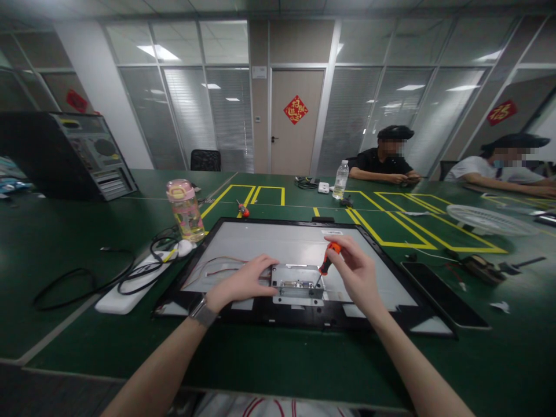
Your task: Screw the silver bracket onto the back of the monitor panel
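Note:
A monitor panel with a black frame (256,321) lies flat, its grey back (278,240) facing up. On it, near the close edge, sits a silver metal bracket (299,275) with a row of connectors (299,284). My left hand (243,282), with a watch at the wrist, grips the bracket's left edge between thumb and fingers. Thin cables (219,260) run out to the left of that hand. In my right hand (354,269) is an orange and black screwdriver (324,265), tilted, its tip down at the bracket's right end. The exact tip contact is too small to make out.
A pink-lidded water bottle (186,211) and a white power strip (130,289) with black cable stand left. A black phone (443,295) lies right, near a tool (482,268). Farther off are a clear bottle (341,180), a computer case (98,153) and two people (386,159).

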A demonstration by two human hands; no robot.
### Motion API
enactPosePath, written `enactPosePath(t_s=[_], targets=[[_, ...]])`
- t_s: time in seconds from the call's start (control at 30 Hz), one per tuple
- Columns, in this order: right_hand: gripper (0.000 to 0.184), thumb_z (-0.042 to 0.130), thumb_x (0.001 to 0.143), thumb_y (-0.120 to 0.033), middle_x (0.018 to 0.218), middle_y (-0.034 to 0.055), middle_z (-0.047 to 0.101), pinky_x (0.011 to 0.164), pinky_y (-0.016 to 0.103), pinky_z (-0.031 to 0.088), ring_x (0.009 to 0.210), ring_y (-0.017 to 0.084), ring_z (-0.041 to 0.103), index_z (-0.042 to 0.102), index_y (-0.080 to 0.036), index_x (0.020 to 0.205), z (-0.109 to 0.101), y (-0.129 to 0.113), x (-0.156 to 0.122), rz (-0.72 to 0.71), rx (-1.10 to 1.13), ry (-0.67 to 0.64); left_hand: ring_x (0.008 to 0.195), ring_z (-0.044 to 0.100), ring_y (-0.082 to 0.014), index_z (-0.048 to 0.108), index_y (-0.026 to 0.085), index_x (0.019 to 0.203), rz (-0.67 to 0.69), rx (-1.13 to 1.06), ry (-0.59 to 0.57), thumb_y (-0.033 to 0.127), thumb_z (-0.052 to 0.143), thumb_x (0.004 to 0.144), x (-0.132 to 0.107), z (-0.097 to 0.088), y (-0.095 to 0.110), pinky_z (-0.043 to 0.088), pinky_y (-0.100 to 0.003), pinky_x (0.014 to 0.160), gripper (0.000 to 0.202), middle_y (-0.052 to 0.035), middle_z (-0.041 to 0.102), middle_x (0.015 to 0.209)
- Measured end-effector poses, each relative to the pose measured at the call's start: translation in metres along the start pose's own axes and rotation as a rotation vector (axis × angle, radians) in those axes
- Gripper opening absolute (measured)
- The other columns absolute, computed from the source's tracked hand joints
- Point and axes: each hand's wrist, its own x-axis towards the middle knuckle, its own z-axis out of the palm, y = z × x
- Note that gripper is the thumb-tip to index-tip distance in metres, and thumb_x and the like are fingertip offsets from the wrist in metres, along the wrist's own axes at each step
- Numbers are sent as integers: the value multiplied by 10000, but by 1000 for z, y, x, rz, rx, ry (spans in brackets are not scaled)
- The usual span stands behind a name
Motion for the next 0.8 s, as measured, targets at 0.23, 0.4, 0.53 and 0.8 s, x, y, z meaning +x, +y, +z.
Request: enactPosePath(t_s=[0.23, 0.4, 0.53, 0.8], targets=[[250, 495, 914, -281, 1003, 56, 635, 847, 387, 455, 937, 210, 600, 650, -260, 1108, 0, -3, -1, 31, 26, -20, 1111, 523, -244, 484, 248, 1292, 0, 3, 3, 382, 701, 741, 0, 0, 0, 404, -337, 985, 607, -58, 515, 1222], [82, 660, 799, -280, 869, 29, 601, 741, 319, 476, 851, 188, 583, 701, -247, 861, 0, 2, 1, 32, 104, 39, 1127, 512, -245, 481, 254, 1296, -5, -3, 0, 376, 698, 744, 0, 0, 1, 395, -336, 994, 605, -60, 510, 1237], [113, 635, 827, -324, 827, 24, 622, 712, 313, 491, 798, 174, 605, 704, -248, 874, -2, 9, 3, 122, 261, 43, 1125, 515, -250, 483, 248, 1296, -11, -6, -5, 380, 701, 738, 0, -1, 2, 397, -337, 992, 613, -64, 508, 1243], [148, 649, 808, -384, 848, 39, 639, 686, 329, 512, 823, 199, 614, 701, -252, 853, -1, 4, 4, 199, 391, -27, 1122, 516, -251, 487, 246, 1291, -5, -11, -2, 382, 701, 738, 0, 0, 0, 397, -343, 993, 609, -62, 514, 1231]])
